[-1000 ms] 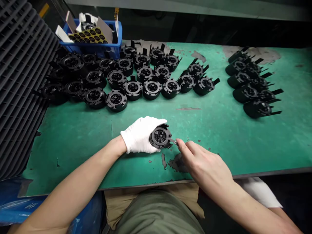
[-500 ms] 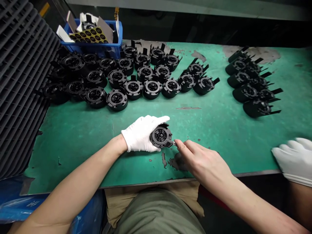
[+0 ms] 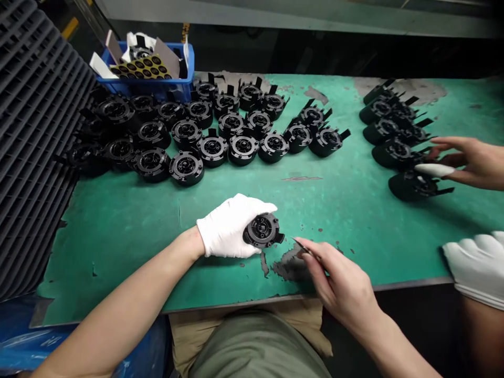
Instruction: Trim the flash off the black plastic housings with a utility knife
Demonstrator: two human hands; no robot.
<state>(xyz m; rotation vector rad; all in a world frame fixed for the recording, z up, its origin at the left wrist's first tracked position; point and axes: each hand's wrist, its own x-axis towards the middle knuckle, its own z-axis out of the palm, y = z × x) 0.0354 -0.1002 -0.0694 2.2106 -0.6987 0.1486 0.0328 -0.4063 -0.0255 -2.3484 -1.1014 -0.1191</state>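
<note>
My left hand, in a white glove, is wrapped round a round black plastic housing above the green table. The housing's open face, with rings and small bosses, is turned up towards me, and a dark tab sticks out at its right edge. My bare right hand pinches a thin pointed metal tool, which looks like tweezers. Its tip points up and left, a short gap away from the housing. My left palm hides the housing's left side.
Several similar black housings stand in rows along the back left. Another group stands at the right, where a co-worker's hand reaches in. Their gloved hand rests at the table's front edge. A blue bin and a ribbed grey stack are left.
My right hand has drawn the tool back from the housing, to the right and down. The housing has turned in my left hand, its tab now at the right. A co-worker's hand has appeared at the right-hand group.
</note>
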